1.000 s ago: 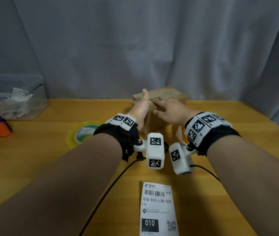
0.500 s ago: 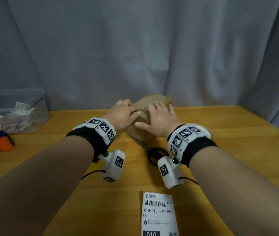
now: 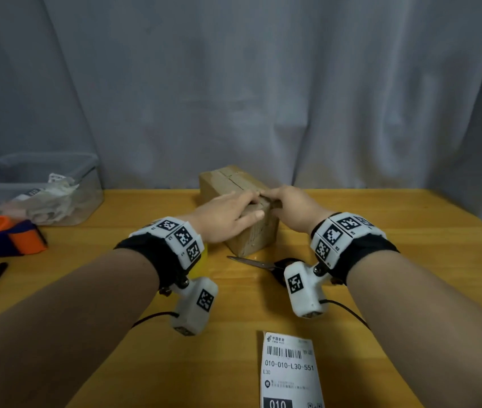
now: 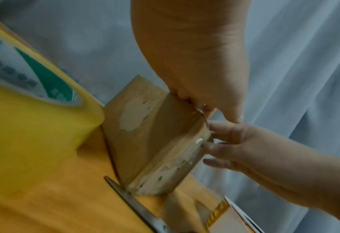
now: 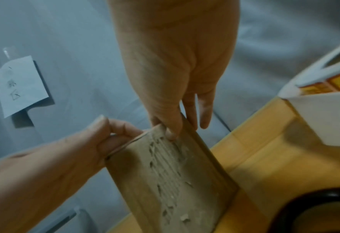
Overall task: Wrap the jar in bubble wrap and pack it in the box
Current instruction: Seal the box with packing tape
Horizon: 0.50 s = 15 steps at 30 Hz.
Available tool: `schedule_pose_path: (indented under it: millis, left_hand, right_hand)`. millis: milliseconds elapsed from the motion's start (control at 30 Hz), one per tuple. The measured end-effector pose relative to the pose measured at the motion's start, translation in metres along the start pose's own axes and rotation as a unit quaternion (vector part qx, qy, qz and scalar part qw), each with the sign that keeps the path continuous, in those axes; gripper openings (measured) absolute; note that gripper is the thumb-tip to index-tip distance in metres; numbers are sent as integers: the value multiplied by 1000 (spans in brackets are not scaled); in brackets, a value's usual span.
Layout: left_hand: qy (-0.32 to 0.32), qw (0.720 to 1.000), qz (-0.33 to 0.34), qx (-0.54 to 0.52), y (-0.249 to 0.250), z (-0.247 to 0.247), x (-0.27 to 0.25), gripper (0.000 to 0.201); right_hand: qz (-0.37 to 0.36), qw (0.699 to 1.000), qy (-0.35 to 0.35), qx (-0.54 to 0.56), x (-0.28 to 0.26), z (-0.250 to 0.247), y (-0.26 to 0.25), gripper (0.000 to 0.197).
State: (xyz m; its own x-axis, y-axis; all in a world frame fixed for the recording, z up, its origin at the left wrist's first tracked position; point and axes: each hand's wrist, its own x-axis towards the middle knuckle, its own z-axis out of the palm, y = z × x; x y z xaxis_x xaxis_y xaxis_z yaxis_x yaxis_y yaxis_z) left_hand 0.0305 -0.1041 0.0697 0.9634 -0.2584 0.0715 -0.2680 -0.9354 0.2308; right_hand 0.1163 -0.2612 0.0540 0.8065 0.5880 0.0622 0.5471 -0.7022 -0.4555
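Small brown cardboard box [image 3: 241, 207], flaps shut, sits mid yellow wooden table [image 3: 381, 275], angled. Looks light, stiff; I'd grip by side walls. Jar not visible. My left hand [image 3: 225, 214] flat on top, fingers straight; right hand [image 3: 288, 209] fingers curled over top near edge, pressing.

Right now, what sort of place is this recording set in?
Probably a small parcel-packing station staged for recording: a wooden table against a grey curtain, holding a closed cardboard box, a shipping label, scissors and yellow packing tape.
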Motion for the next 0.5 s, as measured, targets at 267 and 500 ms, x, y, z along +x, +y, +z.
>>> schedule_pose_path:
  millis: [267, 500]
  left_hand:
    - [-23, 998, -44, 45, -48, -5, 30, 48]
    - [-50, 992, -97, 56, -75, -9, 58, 49]
  right_hand:
    - [17, 998, 34, 57, -6, 4, -4, 57]
    - [29, 977, 44, -206, -5, -4, -44, 68]
